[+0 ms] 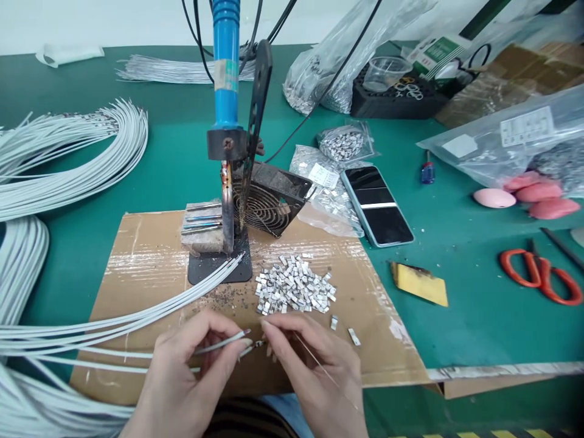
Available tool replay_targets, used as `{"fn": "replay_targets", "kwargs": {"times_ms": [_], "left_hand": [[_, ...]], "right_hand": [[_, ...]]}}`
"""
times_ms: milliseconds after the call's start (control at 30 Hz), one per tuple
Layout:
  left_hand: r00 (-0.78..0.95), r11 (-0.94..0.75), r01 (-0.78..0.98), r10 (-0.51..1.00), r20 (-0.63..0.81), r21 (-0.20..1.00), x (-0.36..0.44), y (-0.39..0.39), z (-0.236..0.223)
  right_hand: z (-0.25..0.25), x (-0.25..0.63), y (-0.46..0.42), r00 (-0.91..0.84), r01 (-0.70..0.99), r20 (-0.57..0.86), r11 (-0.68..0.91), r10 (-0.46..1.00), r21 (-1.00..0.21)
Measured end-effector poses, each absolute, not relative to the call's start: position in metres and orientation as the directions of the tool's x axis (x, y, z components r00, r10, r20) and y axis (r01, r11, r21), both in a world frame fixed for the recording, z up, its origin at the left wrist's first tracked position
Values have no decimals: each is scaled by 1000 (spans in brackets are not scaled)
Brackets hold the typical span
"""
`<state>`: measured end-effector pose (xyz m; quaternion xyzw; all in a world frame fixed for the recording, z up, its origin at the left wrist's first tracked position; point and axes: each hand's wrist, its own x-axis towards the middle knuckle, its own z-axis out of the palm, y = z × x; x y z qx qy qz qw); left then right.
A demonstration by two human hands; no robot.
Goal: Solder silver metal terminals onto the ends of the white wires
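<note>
My left hand (pixel 194 371) is closed, pinching a white cable (pixel 223 344) whose stripped end sticks out past the fingertips. A second cable end with a small metal part on its tip (pixel 258 344) shows just below, between my two hands. My right hand (pixel 314 365) is closed in a pinch close to that tip. A thin, pale wire (pixel 319 363) runs from its fingers back across the hand. What lies right between the right fingertips is partly hidden. Beyond the hands is a pile of small metal connectors (pixel 296 285), with two loose ones to its right.
A blue-handled soldering iron (pixel 227 73) stands upright, tip down, over a black base (pixel 196 267) on cardboard (pixel 137 243). Several white cables rest there. Behind it is a fan (pixel 274 198). Cable bundles (pixel 123 158) lie left; a phone (pixel 378 205), sponge (pixel 420 285) and scissors (pixel 542 277) lie right.
</note>
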<state>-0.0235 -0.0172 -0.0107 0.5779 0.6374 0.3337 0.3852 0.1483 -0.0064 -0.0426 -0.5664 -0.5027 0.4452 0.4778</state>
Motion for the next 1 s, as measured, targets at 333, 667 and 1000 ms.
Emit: {"fn": "replay_targets", "kwargs": {"times_ms": [333,667,1000], "left_hand": [[-244,240,244,953,-181,940,-12,-18,-2],[-187,247,323,963,-194,914,-18,-21,-6],[-172,245,327,965,-197,913,-17,-22,-4]], "right_hand": [[-38,140,2,-131,-183,-126,-149,983,-972],[-36,141,3,-182,-213,-162,-200,970,-956],[-32,142,4,-191,-211,-194,-234,962,-949]]}}
